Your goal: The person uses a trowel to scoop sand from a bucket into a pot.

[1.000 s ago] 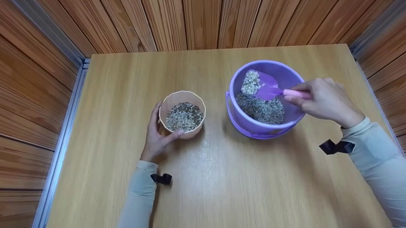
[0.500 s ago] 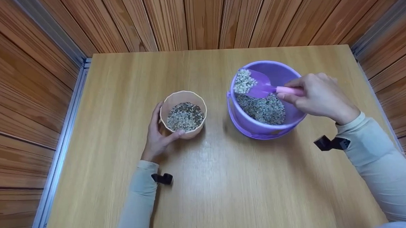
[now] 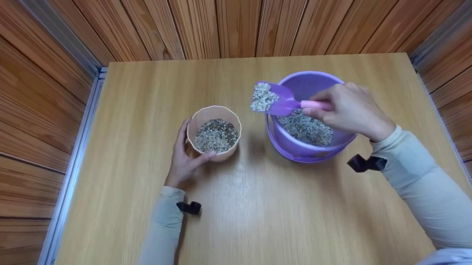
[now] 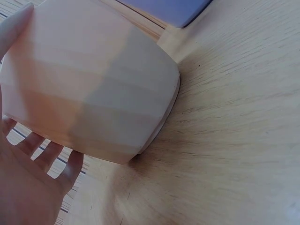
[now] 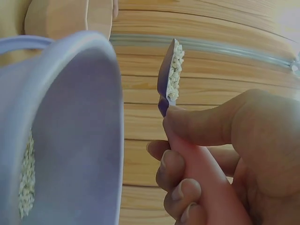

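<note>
On tabletop (image 3: 239, 216) — bucket (image 3: 313, 83) under scoop (image 3: 284, 100), pot (image 3: 215, 114) nearby

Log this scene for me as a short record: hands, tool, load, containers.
Left hand: holds the faceted peach pot by its side
Right hand: grips the pink handle of the purple shovel
Load: pale gravel toward the blade's tip
Tool position: above the round purple bucket, tip past its left rim
Pot contents: mixed light and dark gravel, below the rim
Bucket contents: greyish gravel
</note>
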The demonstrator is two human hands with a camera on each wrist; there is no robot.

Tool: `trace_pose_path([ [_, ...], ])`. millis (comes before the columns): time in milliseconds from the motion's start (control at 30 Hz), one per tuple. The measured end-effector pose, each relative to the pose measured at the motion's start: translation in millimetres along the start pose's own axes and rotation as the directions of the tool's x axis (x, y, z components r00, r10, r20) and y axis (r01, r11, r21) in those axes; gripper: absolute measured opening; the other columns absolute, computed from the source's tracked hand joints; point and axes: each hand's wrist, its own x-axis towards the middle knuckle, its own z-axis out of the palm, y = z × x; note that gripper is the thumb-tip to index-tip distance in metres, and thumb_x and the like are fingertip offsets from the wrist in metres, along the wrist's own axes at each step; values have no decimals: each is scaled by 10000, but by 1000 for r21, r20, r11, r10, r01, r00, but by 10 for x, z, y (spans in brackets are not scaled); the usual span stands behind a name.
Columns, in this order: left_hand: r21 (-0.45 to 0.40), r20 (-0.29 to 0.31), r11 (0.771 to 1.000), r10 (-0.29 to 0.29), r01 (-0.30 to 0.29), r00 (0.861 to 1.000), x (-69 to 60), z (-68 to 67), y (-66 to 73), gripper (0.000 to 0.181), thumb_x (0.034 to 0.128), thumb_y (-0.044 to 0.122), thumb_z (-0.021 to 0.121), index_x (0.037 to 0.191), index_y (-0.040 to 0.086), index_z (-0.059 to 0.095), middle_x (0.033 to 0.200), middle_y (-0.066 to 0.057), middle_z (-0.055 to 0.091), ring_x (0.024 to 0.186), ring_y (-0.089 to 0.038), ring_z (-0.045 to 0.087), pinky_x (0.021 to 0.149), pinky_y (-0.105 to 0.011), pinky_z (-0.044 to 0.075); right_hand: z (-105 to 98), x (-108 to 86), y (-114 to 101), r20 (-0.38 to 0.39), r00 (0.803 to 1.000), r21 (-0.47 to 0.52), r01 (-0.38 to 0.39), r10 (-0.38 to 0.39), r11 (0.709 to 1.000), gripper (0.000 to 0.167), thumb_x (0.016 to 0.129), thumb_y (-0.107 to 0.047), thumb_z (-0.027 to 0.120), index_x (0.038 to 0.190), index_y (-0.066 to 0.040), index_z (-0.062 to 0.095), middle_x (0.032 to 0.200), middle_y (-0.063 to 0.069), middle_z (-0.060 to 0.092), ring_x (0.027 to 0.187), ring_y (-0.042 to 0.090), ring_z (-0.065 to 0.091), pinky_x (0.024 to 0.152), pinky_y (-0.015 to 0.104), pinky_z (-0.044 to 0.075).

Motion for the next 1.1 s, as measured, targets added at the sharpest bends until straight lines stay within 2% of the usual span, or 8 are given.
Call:
trace_pose_path([
  [133, 15, 0, 1000, 0, 0, 1000, -6, -5, -4, 1076, 742, 87, 892, 1604, 100, 248, 1623, 6, 309, 1484, -187, 284, 1210, -466, 251, 66, 81, -82, -12, 999, 7, 51, -51, 999, 230, 951, -375, 714, 862, -174, 779, 564, -72, 575, 478, 134, 473, 519, 322, 360],
  [233, 26, 4, 1000, -5, 5, 1000, -2, -9, 4, 1063, 749, 94, 889, 1604, 142, 260, 1624, 22, 305, 1489, -176, 272, 1216, -460, 230, 120, 138, -142, -23, 997, 5, 73, -73, 997, 225, 949, -369, 718, 854, -176, 782, 555, -65, 563, 482, 133, 464, 536, 329, 354],
  [400, 18, 9, 1000, -20, 19, 1000, 4, -11, 16, 1059, 763, 68, 874, 1609, 133, 240, 1628, 8, 293, 1495, -177, 256, 1225, -429, 208, 217, 226, -235, -27, 997, 2, 68, -68, 998, 203, 938, -353, 732, 931, -166, 810, 579, -59, 595, 488, 139, 456, 512, 332, 356],
  [633, 14, 11, 1000, -23, 23, 1000, -4, -1, 30, 1069, 774, 94, 877, 1617, 163, 224, 1634, 5, 281, 1499, -175, 247, 1228, -409, 200, 349, 318, -352, -9, 999, -20, 44, -44, 999, 241, 930, -381, 731, 818, -172, 767, 538, -47, 528, 505, 159, 428, 503, 341, 339],
  [833, 29, 5, 1000, -8, 8, 1000, -1, -3, 18, 1077, 748, 112, 894, 1609, 184, 250, 1628, 33, 290, 1489, -165, 269, 1215, -424, 238, 442, 381, -413, -40, 997, -83, 64, -68, 994, 251, 936, -378, 713, 824, -159, 765, 529, -29, 474, 501, 171, 407, 483, 348, 324],
  [1100, 28, 5, 1000, -8, 8, 1000, -10, -9, 4, 1079, 752, 119, 887, 1613, 164, 239, 1631, 20, 289, 1491, -177, 270, 1214, -427, 242, 538, 447, -475, -65, 996, -135, 59, -68, 989, 228, 927, -348, 730, 920, -132, 803, 594, -6, 560, 532, 204, 476, 517, 383, 383],
])
